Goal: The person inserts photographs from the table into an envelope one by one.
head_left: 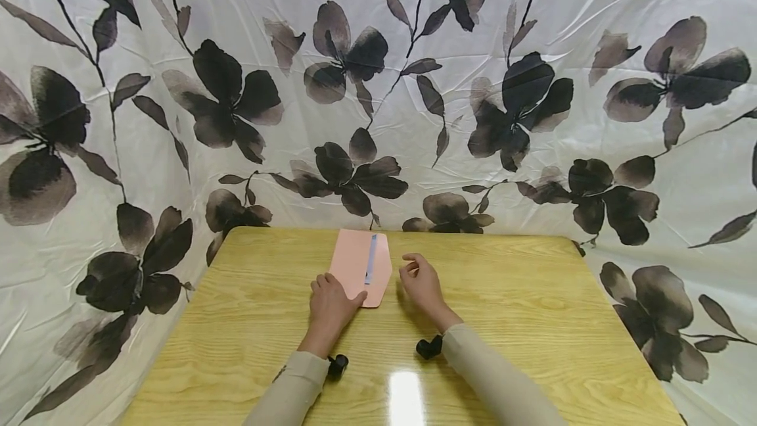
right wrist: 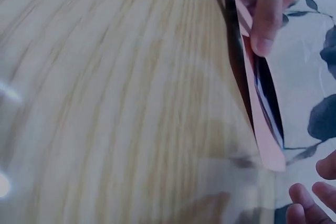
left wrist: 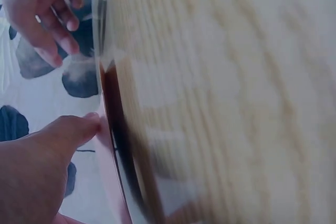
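A pink envelope [head_left: 350, 258] lies at the far side of the table, its pointed flap [head_left: 381, 271] spread out to the right. Along its opening shows a narrow pale blue strip [head_left: 371, 258]. My left hand [head_left: 331, 304] rests over the near left corner of the envelope, thumb toward the near edge. The right wrist view shows the opening gaping a little under that hand's fingertip [right wrist: 262, 45], with a dark and whitish layer inside. Just right of the flap hovers my right hand [head_left: 422, 284], fingers loosely bent and holding nothing.
The wooden table [head_left: 503, 301] reaches back to a white cloth [head_left: 437, 150] printed with dark flowers. A black wrist camera [head_left: 338, 367] sits at the left wrist and another black camera [head_left: 429, 347] at the right. Light glares off the table's near middle.
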A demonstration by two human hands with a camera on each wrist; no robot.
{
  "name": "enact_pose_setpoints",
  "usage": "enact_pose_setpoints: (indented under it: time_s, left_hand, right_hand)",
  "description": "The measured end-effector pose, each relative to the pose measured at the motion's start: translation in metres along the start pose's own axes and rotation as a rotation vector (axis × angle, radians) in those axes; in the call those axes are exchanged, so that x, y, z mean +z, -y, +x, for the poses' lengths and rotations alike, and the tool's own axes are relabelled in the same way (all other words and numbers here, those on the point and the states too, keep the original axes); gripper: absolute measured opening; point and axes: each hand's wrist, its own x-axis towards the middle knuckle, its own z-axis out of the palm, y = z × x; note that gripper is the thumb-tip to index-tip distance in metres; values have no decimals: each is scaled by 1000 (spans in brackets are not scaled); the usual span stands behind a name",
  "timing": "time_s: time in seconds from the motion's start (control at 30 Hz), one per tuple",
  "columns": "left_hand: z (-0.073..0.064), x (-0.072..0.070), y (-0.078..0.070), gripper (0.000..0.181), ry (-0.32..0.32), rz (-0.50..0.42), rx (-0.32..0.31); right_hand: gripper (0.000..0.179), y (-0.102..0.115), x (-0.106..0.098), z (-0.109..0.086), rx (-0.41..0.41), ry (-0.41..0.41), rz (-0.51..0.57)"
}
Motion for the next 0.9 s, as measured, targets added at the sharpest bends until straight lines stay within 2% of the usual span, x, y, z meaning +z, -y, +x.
enact_pose_setpoints:
  time_s: [0.27,0.47,0.6,0.77,0.9]
  left_hand:
    - [1,-2,-2,95,33,-23,-39]
    - [2,-5,0,99,62,-12,-36]
    - [1,-5,3,101,105,-8,-31]
    - [4,-10,8,92,148,-20,-53]
    - [10,-19,17,86,137,-22,-41]
  right_hand:
    - [34,-2,-26,-2,-15,-7,-56]
    - [35,0,-42,-1,-28,-29,-81]
    - [35,-5,-52,-3,-43,-51,-123]
    - [37,-11,-67,-7,-90,-85,-186]
    - [43,-15,-82,-10,-105,-89,-254]
